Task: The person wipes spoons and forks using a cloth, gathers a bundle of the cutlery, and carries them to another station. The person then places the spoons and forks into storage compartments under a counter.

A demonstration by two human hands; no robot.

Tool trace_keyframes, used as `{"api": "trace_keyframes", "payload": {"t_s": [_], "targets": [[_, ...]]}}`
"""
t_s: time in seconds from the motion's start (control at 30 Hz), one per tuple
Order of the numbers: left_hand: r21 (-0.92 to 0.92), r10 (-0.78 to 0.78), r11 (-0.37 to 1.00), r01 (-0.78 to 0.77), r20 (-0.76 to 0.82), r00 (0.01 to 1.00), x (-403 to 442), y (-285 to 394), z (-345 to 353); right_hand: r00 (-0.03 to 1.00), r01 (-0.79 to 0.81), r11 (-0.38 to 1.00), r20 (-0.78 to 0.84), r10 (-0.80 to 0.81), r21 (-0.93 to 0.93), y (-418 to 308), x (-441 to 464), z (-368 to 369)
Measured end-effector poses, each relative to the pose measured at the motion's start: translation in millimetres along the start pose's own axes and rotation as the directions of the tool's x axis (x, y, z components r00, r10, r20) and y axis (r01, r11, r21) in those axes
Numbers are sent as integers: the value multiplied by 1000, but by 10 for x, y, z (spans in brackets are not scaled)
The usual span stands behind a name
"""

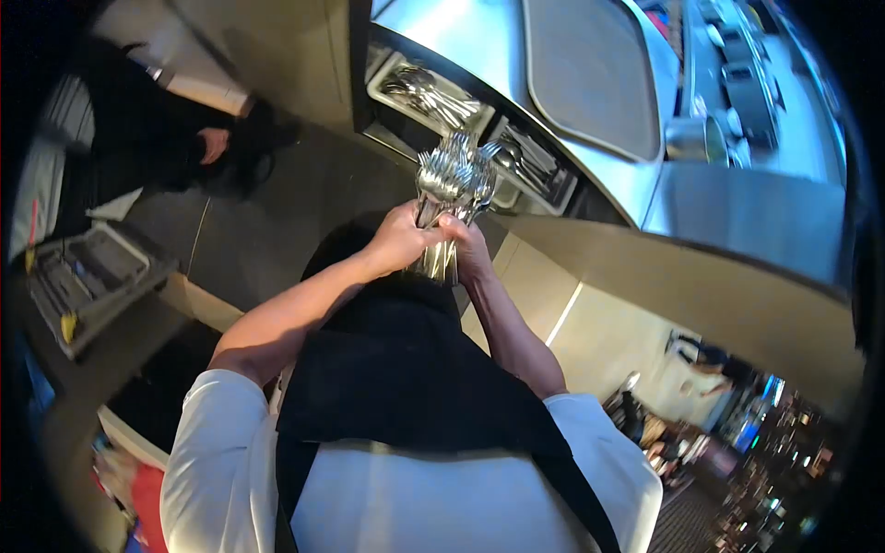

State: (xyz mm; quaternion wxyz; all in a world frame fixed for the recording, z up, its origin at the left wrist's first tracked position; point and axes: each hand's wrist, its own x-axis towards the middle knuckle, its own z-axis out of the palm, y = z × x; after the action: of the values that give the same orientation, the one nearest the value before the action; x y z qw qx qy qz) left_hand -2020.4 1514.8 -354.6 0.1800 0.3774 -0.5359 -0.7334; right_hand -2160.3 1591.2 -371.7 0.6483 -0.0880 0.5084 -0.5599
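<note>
A thick bundle of forks (452,173) stands upright in front of my black apron (396,369), heads up and handles down. My left hand (403,241) is wrapped round its left side. On the other side my right hand (468,243) closes round the handles, its thumb near the left fingers. Just beyond the fork heads, an open drawer holds a pale bin (380,90) with several pieces of metal cutlery (429,97). To its right sits another bin (562,195) with spoons (518,158) in it.
Above the drawer runs a steel counter (461,37) bearing a large grey tray (595,74). Metal containers (696,138) stand at the far right. A person in dark clothes (138,129) is at the left, near a grey cart-like stand (97,276). Another person (705,355) is at lower right.
</note>
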Motion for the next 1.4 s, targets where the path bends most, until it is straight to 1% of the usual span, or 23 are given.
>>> {"api": "trace_keyframes", "payload": {"t_s": [0.03,0.13,0.27,0.3,0.4,0.53,0.57,0.67,0.73,0.8,0.83,0.87,0.93,0.97,1.0,1.03,1.13,1.17,1.2,1.27,1.3,1.33,1.4], "targets": [[-5,10,1000,-10,-41,999,2,62,4,998,6,998,55,-10,63,-55,108,31],[-2,18,1000,-19,-179,984,-20,128,10,991,-46,999,127,44,17,-141,290,31],[-29,13,999,-28,-417,909,-74,77,-3,992,66,998,113,-63,-22,-197,291,267],[-67,17,996,-53,-456,890,-98,27,-13,986,34,999,163,-27,-38,-165,301,236],[54,130,991,-119,-483,866,-241,-94,-131,974,117,992,201,-105,-47,-17,226,349],[84,230,971,-226,-608,760,-544,-186,-179,971,129,991,206,-119,-40,161,47,609],[94,219,974,-205,-607,764,-643,-171,-202,962,150,989,231,-148,9,229,12,676],[148,204,978,-145,-581,788,-931,-169,-314,958,154,986,252,-135,-58,456,-85,738],[211,203,972,-100,-553,808,-1084,-250,-412,971,207,971,146,-189,-122,562,-253,855],[208,188,974,-89,-524,831,-1224,-290,-484,975,223,952,73,-212,-208,663,-379,945],[215,194,972,-95,-508,839,-1282,-335,-525,974,225,952,83,-212,-209,753,-378,933],[220,198,970,-99,-494,847,-1332,-395,-555,978,206,959,66,-197,-195,830,-392,936],[211,161,976,-52,-540,826,-1363,-543,-518,986,166,972,30,-164,-168,943,-442,935],[195,137,980,-32,-549,824,-1393,-586,-497,990,129,963,-29,-140,-236,973,-461,922],[181,113,983,-13,-555,824,-1425,-628,-484,989,137,958,-17,-146,-254,1029,-454,871],[164,113,986,-23,-564,818,-1469,-673,-472,988,147,952,-4,-154,-267,1094,-427,797],[331,324,930,-161,-528,785,-1428,-959,-554,990,138,960,21,-137,-243,1145,-539,813],[144,274,962,-233,-487,829,-1441,-943,-591,990,141,966,22,-139,-215,1134,-576,893],[147,272,962,-230,-488,829,-1422,-947,-621,990,142,972,23,-140,-186,1137,-586,928],[148,258,966,-213,-481,838,-1401,-973,-627,995,87,983,71,-77,-163,1147,-575,836],[230,274,957,-178,-504,819,-1439,-913,-643,995,60,989,85,-49,-136,1157,-532,811],[225,272,958,-179,-510,816,-1486,-862,-664,995,31,994,102,-20,-107,1169,-480,795],[222,272,958,-180,-515,813,-1539,-815,-673,991,100,985,101,-86,-139,1183,-447,805]]}}
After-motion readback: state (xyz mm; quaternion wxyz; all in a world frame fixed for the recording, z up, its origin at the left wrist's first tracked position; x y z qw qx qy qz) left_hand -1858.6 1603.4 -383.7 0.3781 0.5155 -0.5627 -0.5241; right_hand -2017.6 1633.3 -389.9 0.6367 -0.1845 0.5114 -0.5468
